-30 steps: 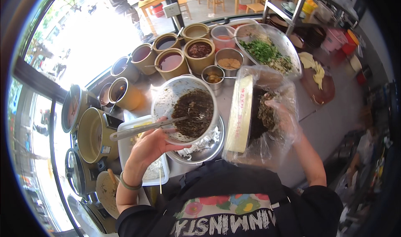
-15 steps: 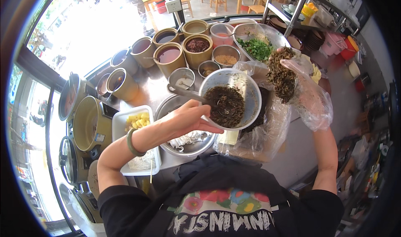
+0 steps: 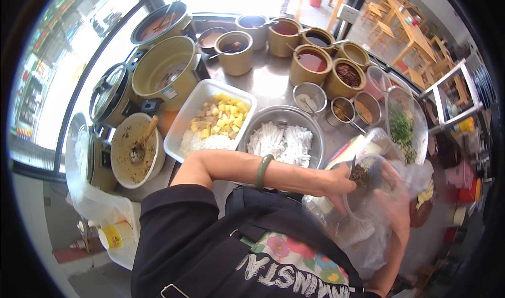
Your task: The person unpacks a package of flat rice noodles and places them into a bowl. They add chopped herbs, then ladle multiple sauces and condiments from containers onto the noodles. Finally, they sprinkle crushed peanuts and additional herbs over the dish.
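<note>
My left hand [image 3: 341, 186], with a green bangle on its wrist, grips the left rim of a pale bowl [image 3: 362, 204]. The bowl is tilted and holds dark chopped greens [image 3: 360, 176]. At the bowl's right side is my right hand [image 3: 393, 195], in a clear plastic glove and smeared by motion. Its fingers cannot be made out, nor whether greens are in them. Crumpled clear plastic [image 3: 363, 240] lies beneath and around the bowl. Just left of it, a steel basin [image 3: 322, 140] contains white shredded strips [image 3: 297, 145].
A white tray [image 3: 176, 135] holds yellow cubes [image 3: 226, 114] and white shreds. Several brown pots [image 3: 234, 61] and steel cups [image 3: 310, 95] of sauces stand behind. Far right is a bowl of chopped herbs [image 3: 402, 130]. A spoon-filled mixing bowl [image 3: 118, 166] and large cookers [image 3: 163, 74] sit left.
The view has swung left. My left hand has carried the bowl down and right, close to my body. The right hand, formerly raised with a clump of greens, has come down to the bowl.
</note>
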Action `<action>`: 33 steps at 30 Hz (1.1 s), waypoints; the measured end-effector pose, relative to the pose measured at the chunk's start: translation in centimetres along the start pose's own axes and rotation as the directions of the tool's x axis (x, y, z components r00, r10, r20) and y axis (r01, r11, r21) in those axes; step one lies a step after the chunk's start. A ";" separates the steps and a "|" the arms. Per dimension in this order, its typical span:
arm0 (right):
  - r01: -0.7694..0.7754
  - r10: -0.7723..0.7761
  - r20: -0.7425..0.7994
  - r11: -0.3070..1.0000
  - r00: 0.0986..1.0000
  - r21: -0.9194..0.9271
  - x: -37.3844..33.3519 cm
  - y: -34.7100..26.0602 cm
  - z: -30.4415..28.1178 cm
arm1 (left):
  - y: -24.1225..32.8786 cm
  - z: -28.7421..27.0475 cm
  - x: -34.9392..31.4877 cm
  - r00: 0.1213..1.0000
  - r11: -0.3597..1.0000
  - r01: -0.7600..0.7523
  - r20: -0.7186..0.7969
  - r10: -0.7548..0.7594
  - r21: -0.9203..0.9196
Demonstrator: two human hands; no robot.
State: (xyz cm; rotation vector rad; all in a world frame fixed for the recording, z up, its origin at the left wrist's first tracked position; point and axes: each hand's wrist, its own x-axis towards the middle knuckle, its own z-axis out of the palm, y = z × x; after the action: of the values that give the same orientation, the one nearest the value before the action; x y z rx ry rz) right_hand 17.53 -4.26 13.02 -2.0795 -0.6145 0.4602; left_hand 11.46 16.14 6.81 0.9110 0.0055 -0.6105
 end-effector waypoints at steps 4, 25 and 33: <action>0.037 0.005 -0.146 0.958 0.989 0.285 -1.8 -1.2 -4.1 | -2.2 -0.9 -0.5 0.981 0.993 0.120 -0.155 -0.119 -0.001; 0.038 0.111 0.418 0.942 0.902 -0.332 7.1 25.2 3.2 | -4.0 -2.6 -6.6 0.974 0.997 0.017 -0.225 0.000 0.071; 0.056 0.217 0.587 0.910 0.780 -0.412 3.3 26.9 7.3 | -4.8 -2.8 -6.2 0.962 0.999 0.035 -0.270 -0.031 0.010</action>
State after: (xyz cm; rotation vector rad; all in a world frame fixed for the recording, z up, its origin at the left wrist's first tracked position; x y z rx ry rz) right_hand 23.05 -10.42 -13.80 -2.3465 -1.0856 1.1954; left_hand 4.62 19.06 3.13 1.0051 0.2623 -0.5134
